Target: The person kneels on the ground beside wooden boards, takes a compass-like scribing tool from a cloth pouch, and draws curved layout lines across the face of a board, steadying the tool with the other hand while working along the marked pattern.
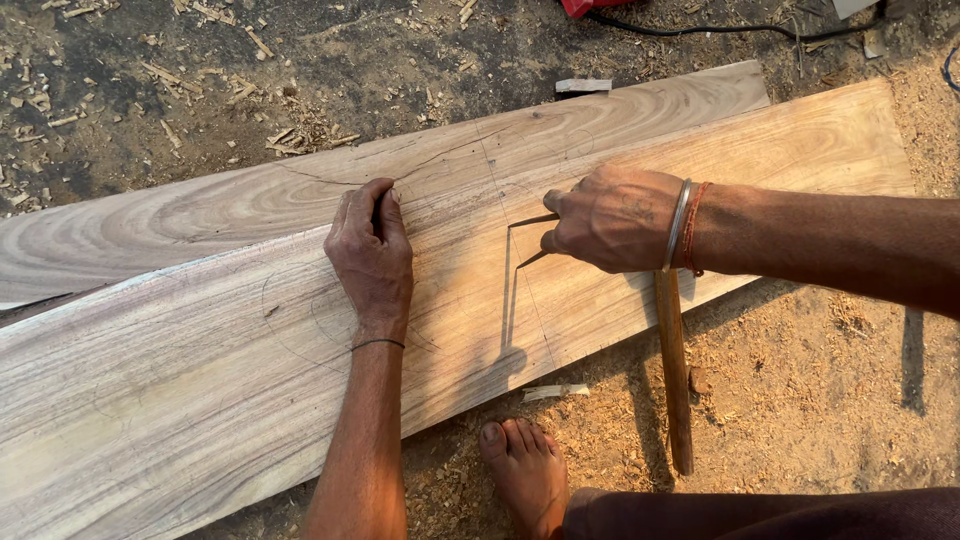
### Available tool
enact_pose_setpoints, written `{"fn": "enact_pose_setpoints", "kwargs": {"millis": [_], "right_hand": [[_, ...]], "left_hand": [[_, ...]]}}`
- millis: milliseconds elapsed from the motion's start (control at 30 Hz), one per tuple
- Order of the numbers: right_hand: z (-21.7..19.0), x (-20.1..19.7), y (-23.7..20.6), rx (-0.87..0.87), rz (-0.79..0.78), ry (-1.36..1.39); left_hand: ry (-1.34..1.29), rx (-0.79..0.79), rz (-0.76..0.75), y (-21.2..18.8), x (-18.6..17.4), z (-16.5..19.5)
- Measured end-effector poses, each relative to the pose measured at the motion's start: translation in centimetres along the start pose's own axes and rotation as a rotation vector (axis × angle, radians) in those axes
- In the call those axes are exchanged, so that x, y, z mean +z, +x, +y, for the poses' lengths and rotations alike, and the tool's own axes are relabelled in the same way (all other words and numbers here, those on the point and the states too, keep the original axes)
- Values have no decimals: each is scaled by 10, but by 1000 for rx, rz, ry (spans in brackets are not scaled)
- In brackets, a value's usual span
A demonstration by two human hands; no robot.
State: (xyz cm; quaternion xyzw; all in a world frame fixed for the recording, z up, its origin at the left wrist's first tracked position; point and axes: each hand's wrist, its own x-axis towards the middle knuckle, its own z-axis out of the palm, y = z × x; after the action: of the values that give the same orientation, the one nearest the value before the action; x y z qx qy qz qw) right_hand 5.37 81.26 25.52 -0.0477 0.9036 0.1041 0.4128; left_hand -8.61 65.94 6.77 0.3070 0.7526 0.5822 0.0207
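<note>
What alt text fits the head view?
A person's left hand presses flat on a wide pale wooden plank while the right hand holds a thin metal tool against it. A bare foot rests on sawdust-covered ground.

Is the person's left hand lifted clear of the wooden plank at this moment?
No, the left hand presses flat on the wooden plank, fingers curled near its upper edge.

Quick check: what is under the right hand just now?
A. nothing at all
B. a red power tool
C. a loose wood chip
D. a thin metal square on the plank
D: the right hand presses a thin metal square flat against the plank.
</note>
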Motion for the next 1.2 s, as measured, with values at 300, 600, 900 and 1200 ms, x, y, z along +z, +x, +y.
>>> {"fn": "enact_pose_setpoints", "kwargs": {"millis": [300, 600, 900, 1200], "right_hand": [[11, 5, -1, -97, 14, -197], [11, -5, 5, -84, -93, -305], [12, -12, 7, 8, -114, -225], [15, -17, 12, 24, -131, -244]], "left_hand": [[5, -9, -14, 0, 0, -1], [-1, 10, -3, 1, -3, 3], [-13, 16, 3, 1, -3, 5], [-28, -3, -6, 2, -4, 8]]}}
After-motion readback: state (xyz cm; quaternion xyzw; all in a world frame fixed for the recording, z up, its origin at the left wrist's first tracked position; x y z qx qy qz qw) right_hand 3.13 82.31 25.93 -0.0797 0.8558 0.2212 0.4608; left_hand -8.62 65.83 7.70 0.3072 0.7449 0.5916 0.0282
